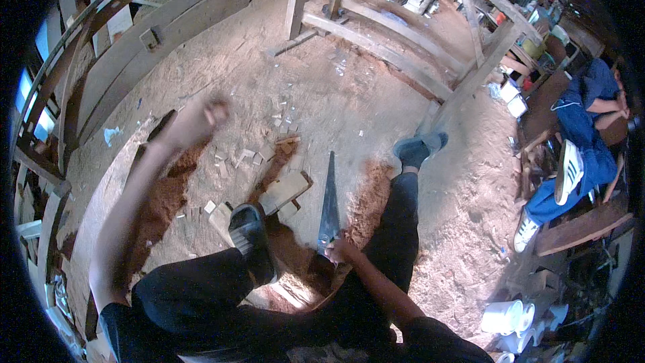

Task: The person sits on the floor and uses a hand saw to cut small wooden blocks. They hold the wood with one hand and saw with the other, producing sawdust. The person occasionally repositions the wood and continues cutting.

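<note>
My right hand is closed round the handle end of a handsaw, low between my legs. The saw's dark, tapering blade points away from me over the dusty ground. Out to the left, my left hand is raised at the end of a stretched arm. Motion smears its fingers, so their pose is unclear, and nothing shows plainly in it. A dark-edged piece of wood lies partly hidden behind that forearm. My left sandalled foot rests against pieces of wood, among them a pale block just left of the saw.
Small wood offcuts and reddish sawdust litter the ground. A timber frame stands ahead. Long boards lean at the far left. A person in blue trousers sits at right, above white buckets.
</note>
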### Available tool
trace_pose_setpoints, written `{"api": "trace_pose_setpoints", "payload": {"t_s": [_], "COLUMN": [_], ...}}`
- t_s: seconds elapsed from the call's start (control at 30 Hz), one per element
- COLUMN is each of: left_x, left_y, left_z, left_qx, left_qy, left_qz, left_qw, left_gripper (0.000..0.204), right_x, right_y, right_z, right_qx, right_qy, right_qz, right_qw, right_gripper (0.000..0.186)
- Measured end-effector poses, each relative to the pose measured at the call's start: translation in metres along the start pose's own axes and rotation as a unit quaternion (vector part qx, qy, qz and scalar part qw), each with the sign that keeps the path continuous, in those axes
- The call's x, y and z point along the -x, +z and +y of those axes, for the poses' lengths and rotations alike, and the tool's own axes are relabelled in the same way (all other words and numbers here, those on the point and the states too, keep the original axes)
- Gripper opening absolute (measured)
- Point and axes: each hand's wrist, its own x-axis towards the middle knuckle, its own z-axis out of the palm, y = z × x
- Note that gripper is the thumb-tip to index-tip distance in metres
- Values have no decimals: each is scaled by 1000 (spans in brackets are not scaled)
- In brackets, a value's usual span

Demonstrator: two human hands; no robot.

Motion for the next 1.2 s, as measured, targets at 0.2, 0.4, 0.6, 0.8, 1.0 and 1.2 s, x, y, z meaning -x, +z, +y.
{"api": "trace_pose_setpoints", "payload": {"t_s": [0.2,0.4,0.6,0.8,1.0,1.2], "left_x": [109,157,164,175,186,163], "left_y": [202,215,204,210,235,243], "left_z": [-109,-52,-32,-22,-34,-8], "left_qx": [-254,-238,-235,-239,-313,-274], "left_qy": [183,201,199,205,190,205], "left_qz": [-481,-579,-608,-622,-588,-592], "left_qw": [819,753,732,717,721,730], "left_gripper": [35,31,28,27,28,31], "right_x": [-15,-44,-56,-48,-34,-28], "right_y": [-7,6,21,15,10,-5], "right_z": [22,47,57,18,3,58], "right_qx": [-19,141,3,26,-58,-34], "right_qy": [110,20,67,35,-42,-150], "right_qz": [-28,-69,-56,-75,15,29], "right_qw": [993,987,996,996,997,988], "right_gripper": [19,10,13,17,7,7]}}
